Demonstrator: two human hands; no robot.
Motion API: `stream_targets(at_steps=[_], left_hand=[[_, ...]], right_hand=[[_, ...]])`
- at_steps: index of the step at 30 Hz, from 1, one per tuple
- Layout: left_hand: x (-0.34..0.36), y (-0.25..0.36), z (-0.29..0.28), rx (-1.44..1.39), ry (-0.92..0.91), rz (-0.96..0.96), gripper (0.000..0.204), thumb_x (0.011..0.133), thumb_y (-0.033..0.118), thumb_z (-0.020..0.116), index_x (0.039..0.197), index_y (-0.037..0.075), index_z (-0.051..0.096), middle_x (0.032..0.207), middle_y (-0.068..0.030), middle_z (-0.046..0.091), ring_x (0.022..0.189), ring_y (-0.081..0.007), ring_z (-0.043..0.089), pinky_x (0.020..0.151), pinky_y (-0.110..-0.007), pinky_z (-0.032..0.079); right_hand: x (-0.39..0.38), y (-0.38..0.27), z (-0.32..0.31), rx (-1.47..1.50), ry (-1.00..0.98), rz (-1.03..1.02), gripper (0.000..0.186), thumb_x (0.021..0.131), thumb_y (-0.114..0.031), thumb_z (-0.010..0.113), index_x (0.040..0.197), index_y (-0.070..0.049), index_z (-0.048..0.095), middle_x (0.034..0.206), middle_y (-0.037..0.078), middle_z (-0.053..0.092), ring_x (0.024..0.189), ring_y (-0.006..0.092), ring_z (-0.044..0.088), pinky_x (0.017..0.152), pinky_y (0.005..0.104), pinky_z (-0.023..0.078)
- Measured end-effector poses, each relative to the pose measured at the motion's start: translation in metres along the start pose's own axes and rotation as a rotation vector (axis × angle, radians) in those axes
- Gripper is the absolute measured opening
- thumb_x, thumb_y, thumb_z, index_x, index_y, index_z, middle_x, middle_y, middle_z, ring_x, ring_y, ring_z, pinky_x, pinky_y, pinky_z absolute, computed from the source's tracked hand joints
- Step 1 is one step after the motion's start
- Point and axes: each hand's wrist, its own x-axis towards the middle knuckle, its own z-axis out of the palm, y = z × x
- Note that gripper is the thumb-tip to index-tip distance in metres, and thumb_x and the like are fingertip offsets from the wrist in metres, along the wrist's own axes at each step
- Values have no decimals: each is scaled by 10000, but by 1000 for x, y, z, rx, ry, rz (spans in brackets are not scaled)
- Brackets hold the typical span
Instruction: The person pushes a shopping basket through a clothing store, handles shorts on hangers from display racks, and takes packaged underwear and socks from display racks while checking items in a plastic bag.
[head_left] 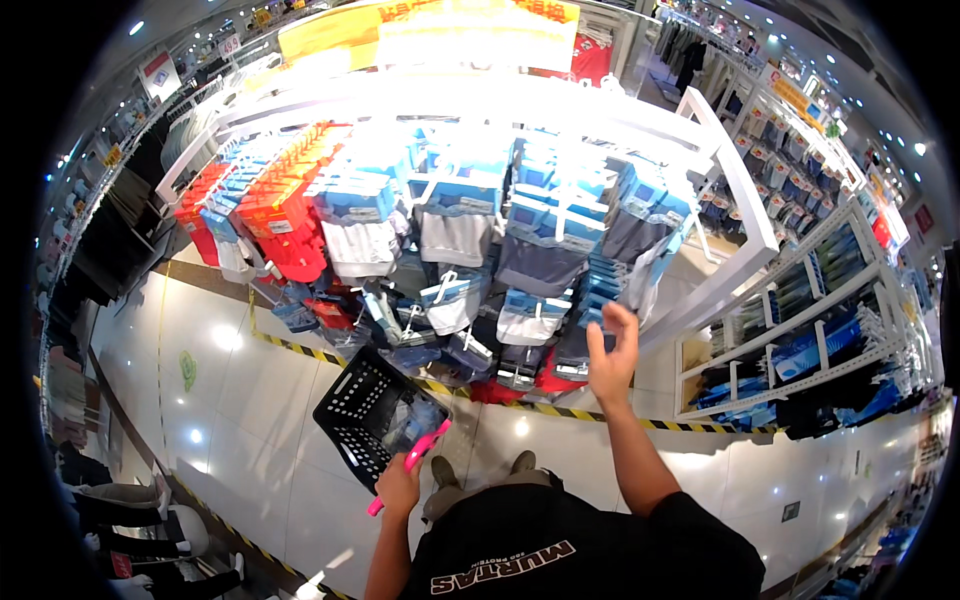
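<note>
- Left hand (399, 484) closes round the pink handle (432, 440), fingers wrapped, no gap that I can make out from here
- Black shopping basket (350, 440) goes with that handle, off the person's left front, perforated walls, tilted so its mouth shows; probably carried low to the side so it clears the body and leaves the other arm free
- Clear-wrapped packs (412, 418) lie in the basket, bunched at the end near the handle, presumably slid there by the tilt; count and contents can't be told
- Right hand (612, 365) is raised, thumb and fingers parted and half curled, nothing seen in its grasp; it hovers in front of the display's right part, contact with the stock can't be told
- Blue-topped garment packs (555, 220) hang in rows ahead, grey cloth below the cards, likely hung face out so each front reads easily
- Red garment packs (290, 240) hang at the display's left, seemingly grouped by colour
- White display frame (735, 250) bounds the stock at right
- Yellow-black floor tape (570, 411) edges the display's foot, probably marking its limit
- Shoes (443, 470) stand close to that tape, seemingly to bring the packs within reach
</note>
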Motion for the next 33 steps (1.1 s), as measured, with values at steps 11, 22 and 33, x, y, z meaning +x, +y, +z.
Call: stream_targets(at_steps=[11, 22, 33], left_hand=[[42, -29, -14, 12, 40, 97, 302, 911, 388, 621, 943, 89, 590, 886, -154, 674, 777, -413, 659, 664, -523, 500], [43, -39, -37, -427, -32, 313, 406, 827, 195, 717, 1170, 20, 589, 1219, -153, 586, 1144, -353, 552, 968, -421, 442], [97, 36, -109, -928, -492, 648, 358, 882, 125, 678, 1208, -8, 614, 1150, -140, 673, 1079, -233, 636, 944, -340, 469]], right_hand=[[97, -32, 72, 42, 116, -5, 727, 771, -249, 827, 1356, -22, 460, 1232, 159, 537, 1148, 267, 518, 997, 391, 415], [72, -79, 57, 600, 90, 130, 197, 985, -164, 595, 1107, -11, 611, 1011, 35, 672, 894, 86, 604, 810, 249, 476], [-35, -139, 80, 647, 72, 479, 264, 1031, -251, 487, 1109, -20, 589, 1025, 56, 659, 924, 139, 643, 841, 293, 514]])
